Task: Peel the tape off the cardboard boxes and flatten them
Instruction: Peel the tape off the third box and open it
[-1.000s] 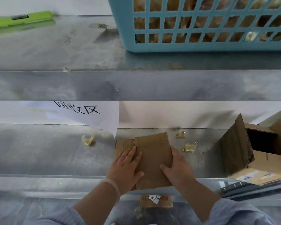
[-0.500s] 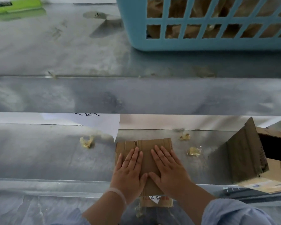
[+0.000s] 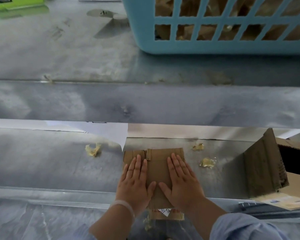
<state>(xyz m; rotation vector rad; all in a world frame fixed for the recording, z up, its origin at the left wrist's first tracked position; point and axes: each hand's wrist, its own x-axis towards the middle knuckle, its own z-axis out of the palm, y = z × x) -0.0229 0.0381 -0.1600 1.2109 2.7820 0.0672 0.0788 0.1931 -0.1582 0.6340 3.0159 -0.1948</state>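
Two metal surfaces (image 3: 59,58): blue basket (image 3: 215,47) above, flattened box (image 3: 158,170), tape scraps (image 3: 93,149) below

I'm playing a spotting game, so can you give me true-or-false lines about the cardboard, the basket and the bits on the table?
1. The cardboard lies flat on the table. True.
2. The basket is red. False: it is blue.
3. The box on the right is flattened. False: it stands open, with a flap up.
4. Crumpled tape scraps lie on both sides of the cardboard. True.
5. The basket is empty. False: brown stuff shows through its holes.
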